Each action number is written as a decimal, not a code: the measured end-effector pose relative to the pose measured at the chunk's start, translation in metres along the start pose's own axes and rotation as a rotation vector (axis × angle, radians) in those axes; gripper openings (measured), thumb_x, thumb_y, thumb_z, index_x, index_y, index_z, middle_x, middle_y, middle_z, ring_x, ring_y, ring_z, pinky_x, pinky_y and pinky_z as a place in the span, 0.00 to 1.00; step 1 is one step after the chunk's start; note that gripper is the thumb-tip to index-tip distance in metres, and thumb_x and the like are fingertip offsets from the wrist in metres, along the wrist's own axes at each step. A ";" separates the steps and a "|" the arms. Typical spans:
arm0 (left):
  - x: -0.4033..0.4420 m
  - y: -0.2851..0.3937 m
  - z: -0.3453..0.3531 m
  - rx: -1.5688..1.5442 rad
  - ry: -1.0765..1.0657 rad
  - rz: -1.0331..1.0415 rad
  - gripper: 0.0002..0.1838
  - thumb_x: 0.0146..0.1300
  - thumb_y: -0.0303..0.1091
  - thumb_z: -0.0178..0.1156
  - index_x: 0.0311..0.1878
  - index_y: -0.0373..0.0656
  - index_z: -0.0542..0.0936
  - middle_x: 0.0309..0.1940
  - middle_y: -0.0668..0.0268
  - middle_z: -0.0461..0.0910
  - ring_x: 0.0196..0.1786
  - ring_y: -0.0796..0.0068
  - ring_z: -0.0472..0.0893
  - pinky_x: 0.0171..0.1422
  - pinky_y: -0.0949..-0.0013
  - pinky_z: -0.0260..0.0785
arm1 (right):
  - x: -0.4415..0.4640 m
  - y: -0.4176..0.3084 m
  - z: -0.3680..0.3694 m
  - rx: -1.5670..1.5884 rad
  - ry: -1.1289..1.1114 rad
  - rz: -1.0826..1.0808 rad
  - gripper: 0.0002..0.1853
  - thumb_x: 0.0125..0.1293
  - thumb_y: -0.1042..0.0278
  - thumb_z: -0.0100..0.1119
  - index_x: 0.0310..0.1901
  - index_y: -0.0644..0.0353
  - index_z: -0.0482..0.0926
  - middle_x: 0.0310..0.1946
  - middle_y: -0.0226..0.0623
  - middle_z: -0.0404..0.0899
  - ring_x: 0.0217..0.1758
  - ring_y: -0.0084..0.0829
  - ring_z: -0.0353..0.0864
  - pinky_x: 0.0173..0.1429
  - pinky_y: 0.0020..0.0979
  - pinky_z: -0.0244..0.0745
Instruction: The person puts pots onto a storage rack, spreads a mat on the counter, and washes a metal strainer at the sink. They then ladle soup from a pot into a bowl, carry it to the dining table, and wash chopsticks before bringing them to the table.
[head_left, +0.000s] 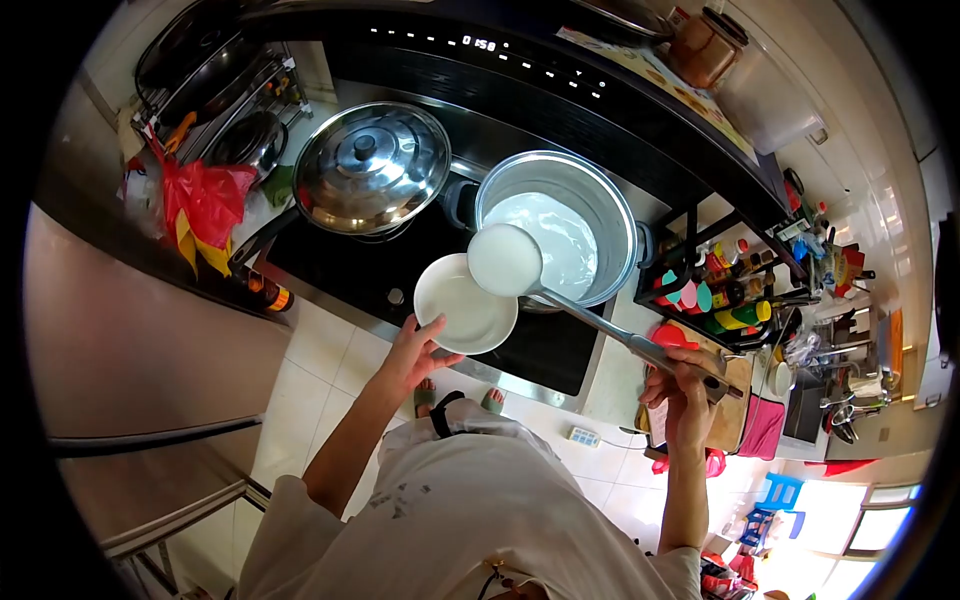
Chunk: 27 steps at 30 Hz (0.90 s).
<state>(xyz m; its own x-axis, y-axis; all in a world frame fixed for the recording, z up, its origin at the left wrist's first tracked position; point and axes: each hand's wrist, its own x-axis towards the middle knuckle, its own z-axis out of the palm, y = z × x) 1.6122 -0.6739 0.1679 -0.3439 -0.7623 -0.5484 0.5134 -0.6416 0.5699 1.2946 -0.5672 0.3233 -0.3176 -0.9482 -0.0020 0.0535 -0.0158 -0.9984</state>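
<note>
My right hand [682, 400] is closed round the handle of a metal ladle [605, 325]. The ladle's bowl is full of white liquid and hangs between the pot and the bowl, over the bowl's upper right rim. In my left hand [412, 355] is a white bowl [466, 318], gripped at its lower left rim with the thumb on top. Only a little, if any, liquid shows inside it. The large metal pot [612, 190] stands uncovered on the stove, with white liquid [565, 240] in its bottom.
A lidded wok [372, 165] sits on the left of the black stovetop [330, 262], its handle pointing toward me. Bottles [742, 316] crowd a rack on the right. A red plastic bag [205, 195] and a dark bottle [262, 290] are at the left.
</note>
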 end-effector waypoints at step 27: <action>0.002 -0.003 -0.002 -0.002 0.006 0.017 0.36 0.60 0.40 0.65 0.64 0.43 0.55 0.61 0.57 0.62 0.63 0.58 0.68 0.57 0.43 0.71 | -0.024 -0.027 0.014 -0.806 -0.540 -0.657 0.16 0.44 0.84 0.62 0.38 0.59 0.84 0.24 0.39 0.77 0.19 0.28 0.78 0.23 0.25 0.75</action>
<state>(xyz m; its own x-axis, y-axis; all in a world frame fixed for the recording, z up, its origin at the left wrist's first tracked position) 1.6117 -0.6730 0.1638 -0.3303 -0.7726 -0.5422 0.5206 -0.6283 0.5781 1.3137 -0.5485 0.3510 0.3931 -0.8471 0.3577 -0.6480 -0.5311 -0.5459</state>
